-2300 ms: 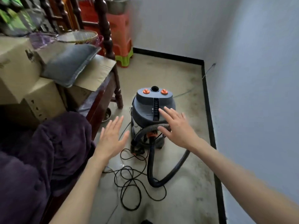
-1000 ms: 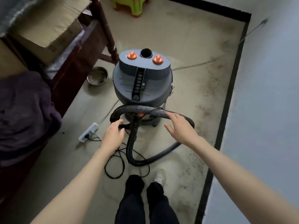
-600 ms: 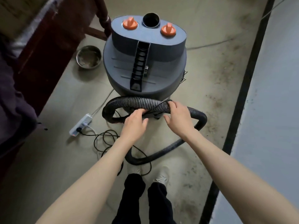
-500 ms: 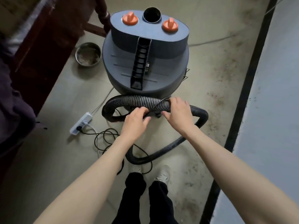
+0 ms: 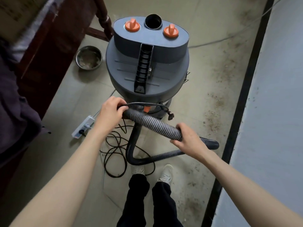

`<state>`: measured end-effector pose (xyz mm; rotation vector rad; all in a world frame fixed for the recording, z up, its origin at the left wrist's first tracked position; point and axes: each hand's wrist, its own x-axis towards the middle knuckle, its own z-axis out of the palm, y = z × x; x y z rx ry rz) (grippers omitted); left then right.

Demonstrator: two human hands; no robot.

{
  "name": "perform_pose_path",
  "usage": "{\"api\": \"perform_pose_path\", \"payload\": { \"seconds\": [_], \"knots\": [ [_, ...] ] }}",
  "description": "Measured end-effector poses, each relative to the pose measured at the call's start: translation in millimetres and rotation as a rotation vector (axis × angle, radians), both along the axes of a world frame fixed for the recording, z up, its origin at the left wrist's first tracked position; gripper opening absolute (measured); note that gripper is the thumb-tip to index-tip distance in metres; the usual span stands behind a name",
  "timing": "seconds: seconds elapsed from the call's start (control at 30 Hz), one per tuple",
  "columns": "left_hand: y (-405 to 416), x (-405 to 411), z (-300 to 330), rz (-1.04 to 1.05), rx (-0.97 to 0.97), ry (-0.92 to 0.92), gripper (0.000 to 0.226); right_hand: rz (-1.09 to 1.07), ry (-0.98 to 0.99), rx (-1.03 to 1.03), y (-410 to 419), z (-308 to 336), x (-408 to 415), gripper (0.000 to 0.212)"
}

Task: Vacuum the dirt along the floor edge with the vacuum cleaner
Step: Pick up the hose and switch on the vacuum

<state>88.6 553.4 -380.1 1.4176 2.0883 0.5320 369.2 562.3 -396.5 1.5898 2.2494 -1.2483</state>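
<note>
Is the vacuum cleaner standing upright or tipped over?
Upright: the vacuum cleaner stands on the floor, its two orange knobs on top, facing upward.

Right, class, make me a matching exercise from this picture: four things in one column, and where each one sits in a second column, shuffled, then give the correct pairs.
Things:
1. metal bowl
2. power strip
3. hose
4. dirt

Places:
A. on the floor to the right of the vacuum cleaner, near the black floor edge
B. held in both hands, the left hand and the right hand
C. on the floor left of the vacuum cleaner, beside the wooden furniture
D. on the floor under the left forearm, with a plug in it

Pairs: 1-C, 2-D, 3-B, 4-A
</note>
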Motion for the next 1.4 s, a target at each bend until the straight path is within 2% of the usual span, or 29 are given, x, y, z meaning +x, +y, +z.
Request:
{"api": "perform_pose_path", "payload": {
  "seconds": [0.1,0.2,0.4,0.5,0.6,0.67,0.73,0.87,0.93,0.97,1.1,1.23,1.33,1.4],
  "knots": [
    [-1.7,-7.2,-2.2,-0.015,-0.053,-0.007,0.006,0.070,-0.129,-0.051,-8.8,-1.0,17.3,0.041],
    [-12.9,-11.4,-11.5,-0.016,-0.137,0.010,0.013,0.138,-0.221,-0.084,-8.7,-2.1,17.7,0.059],
    [-32.2,-17.3,-22.0,0.005,-0.198,0.045,0.012,0.114,-0.167,-0.091,-21.4,4.5,-13.2,0.048],
    [-39.4,-9.7,-21.9,0.119,-0.221,0.054,0.010,0.061,-0.122,-0.072,-27.8,14.5,-18.3,0.046],
    [-44.0,1.6,-25.1,0.228,-0.287,-0.023,0.013,0.070,-0.082,-0.070,-31.4,27.3,-13.6,0.045],
    [-47.3,11.4,-30.3,0.312,-0.347,-0.139,0.016,0.064,-0.049,-0.089,-34.2,36.2,-6.2,0.046],
    [-52.0,23.9,-30.6,0.533,-0.420,-0.364,0.024,0.042,-0.008,-0.120,-37.2,45.5,1.0,0.046],
    [-59.1,43.1,-14.7,1.074,-0.645,-1.007,0.031,-0.005,0.058,-0.193,-44.5,65.8,11.8,0.047],
    [-60.4,48.7,-2.8,1.268,-0.673,-1.308,0.026,-0.016,0.071,-0.224,-49.1,73.3,17.6,0.047],
    [-61.6,51.9,2.7,1.329,-0.658,-1.383,0.024,-0.027,0.076,-0.256,-51.6,76.5,21.2,0.046],
    [-73.6,66.7,26.4,1.327,-0.586,-1.457,0.024,-0.081,0.068,-0.350,-59.7,88.1,37.0,0.041],
    [-95.5,74.5,62.4,1.253,-0.502,-1.538,0.032,-0.023,0.065,-0.377,-67.4,103.5,44.8,0.039],
    [-111.9,84.4,94.3,1.134,-0.510,-1.577,0.026,-0.024,0.127,-0.490,-67.1,119.3,43.0,0.034],
    [-120.0,94.9,112.7,1.013,-0.545,-1.565,0.024,-0.100,0.166,-0.513,-62.6,132.4,38.6,0.034]
  ]
}}
